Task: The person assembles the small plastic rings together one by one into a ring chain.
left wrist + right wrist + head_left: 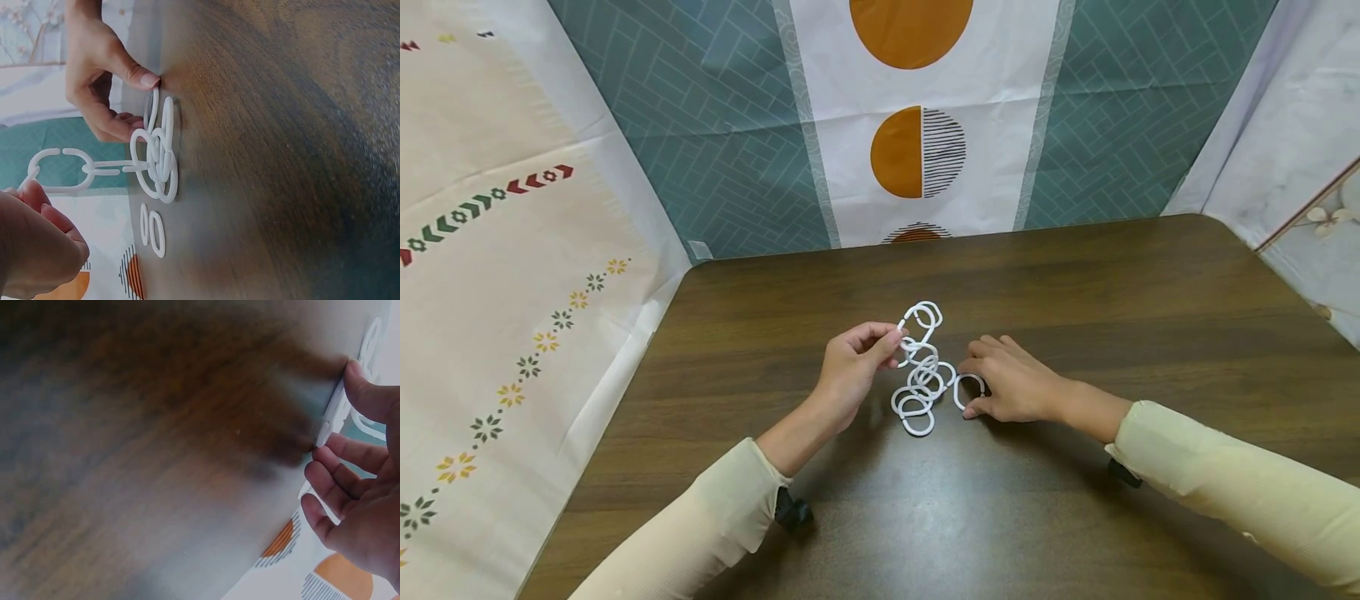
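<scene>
A: What is held, and by which hand?

B: A chain of white plastic rings (920, 367) is pinched near its upper end by the left hand (850, 375), thumb and forefinger closed on one link. The top links are lifted off the tabletop (1075, 292); the rest of the chain is piled in a loose heap on the wood between the two hands. In the left wrist view the lifted links (69, 170) are seen stretched out from the heap (156, 164).

A: And the right hand?

B: The right hand (1011, 387) is laid low on the tabletop just right of the heap. A single ring (968, 390) is held between its thumb and curled fingers, standing on edge against the wood. In the right wrist view the same ring (334, 412) is seen edge-on, with the thumb above and the fingertips (331, 447) below it.

A: Is any container seen?

B: None can be made out; the rings lie directly on the wood.

A: What is hard to make out?

B: How the links in the heap are joined cannot be told, as they overlap. The right wrist view is blurred, and most of it is filled by tabletop. Two more rings (153, 230) are seen lying flat beyond the heap in the left wrist view.

A: What surrounds the work?

B: A patterned cloth (917, 125) with orange circles and teal panels is hung behind the tabletop, and a beige cloth (497, 275) with small flowers is hung at the left. Both forearms are covered by pale sleeves (1225, 475).
</scene>
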{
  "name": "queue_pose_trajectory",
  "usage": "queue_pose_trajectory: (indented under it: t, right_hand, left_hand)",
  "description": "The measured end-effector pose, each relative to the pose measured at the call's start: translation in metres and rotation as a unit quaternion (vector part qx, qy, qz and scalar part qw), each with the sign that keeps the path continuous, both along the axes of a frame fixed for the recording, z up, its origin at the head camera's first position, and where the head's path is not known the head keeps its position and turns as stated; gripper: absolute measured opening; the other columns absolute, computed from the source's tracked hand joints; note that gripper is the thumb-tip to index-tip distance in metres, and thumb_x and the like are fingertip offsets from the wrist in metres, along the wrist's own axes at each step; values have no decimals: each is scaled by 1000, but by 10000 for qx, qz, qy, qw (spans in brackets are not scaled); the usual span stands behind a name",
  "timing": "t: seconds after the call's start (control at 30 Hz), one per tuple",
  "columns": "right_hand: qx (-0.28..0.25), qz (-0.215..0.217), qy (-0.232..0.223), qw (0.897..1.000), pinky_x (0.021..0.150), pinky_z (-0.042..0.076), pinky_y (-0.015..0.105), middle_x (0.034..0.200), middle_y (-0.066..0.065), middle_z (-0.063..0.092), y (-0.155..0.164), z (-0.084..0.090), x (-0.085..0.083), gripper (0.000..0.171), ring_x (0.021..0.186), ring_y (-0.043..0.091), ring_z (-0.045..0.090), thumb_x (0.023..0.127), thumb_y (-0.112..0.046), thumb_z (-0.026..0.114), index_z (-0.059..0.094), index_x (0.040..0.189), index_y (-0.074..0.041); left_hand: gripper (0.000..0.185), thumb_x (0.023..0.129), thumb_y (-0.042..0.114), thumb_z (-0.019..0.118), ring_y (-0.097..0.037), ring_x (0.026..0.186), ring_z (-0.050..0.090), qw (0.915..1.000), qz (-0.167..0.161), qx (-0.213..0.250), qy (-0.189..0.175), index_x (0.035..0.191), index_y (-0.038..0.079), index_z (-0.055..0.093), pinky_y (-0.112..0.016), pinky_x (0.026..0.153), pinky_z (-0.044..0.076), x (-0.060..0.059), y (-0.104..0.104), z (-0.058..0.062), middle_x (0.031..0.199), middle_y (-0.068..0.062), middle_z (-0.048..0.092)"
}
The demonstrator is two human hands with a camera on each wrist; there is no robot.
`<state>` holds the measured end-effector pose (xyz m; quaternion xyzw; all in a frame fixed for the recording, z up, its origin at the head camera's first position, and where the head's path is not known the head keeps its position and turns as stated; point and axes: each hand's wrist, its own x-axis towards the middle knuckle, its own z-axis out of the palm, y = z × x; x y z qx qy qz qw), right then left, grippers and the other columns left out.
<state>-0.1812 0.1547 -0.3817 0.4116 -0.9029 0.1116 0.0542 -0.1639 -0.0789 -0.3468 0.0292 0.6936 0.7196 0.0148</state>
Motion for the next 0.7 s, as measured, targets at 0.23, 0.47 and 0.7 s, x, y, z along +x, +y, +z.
queue_pose_trajectory:
  t: [0.23, 0.47, 0.7]
  right_hand:
    - [326, 164, 220, 9991, 75, 33, 36, 86, -3, 50, 0, 0, 0, 46, 86, 19, 47, 74, -42, 80, 67, 101, -7]
    - [513, 451, 552, 9961, 77, 33, 37, 85, -1, 52, 2, 3, -4, 42, 86, 21, 50, 76, -43, 73, 66, 98, -8]
    - [-192, 334, 566, 9977, 76, 34, 37, 91, 3, 58, 4, 20, -15, 42, 87, 20, 49, 74, -38, 74, 69, 100, -5]
  left_hand:
    - [21, 91, 6, 65, -9, 69, 58, 10000, -17, 20, -25, 104, -11, 65, -19, 66, 51, 0, -1, 0, 86, -4, 67]
    - [21, 91, 5, 64, -9, 70, 57, 10000, -70, 47, 8, 104, -12, 64, -19, 66, 51, 1, -2, 0, 87, -2, 68]
    - [17, 91, 5, 65, -9, 70, 58, 10000, -64, 33, 11, 101, -8, 66, -20, 66, 51, 1, -2, 0, 86, -1, 68]
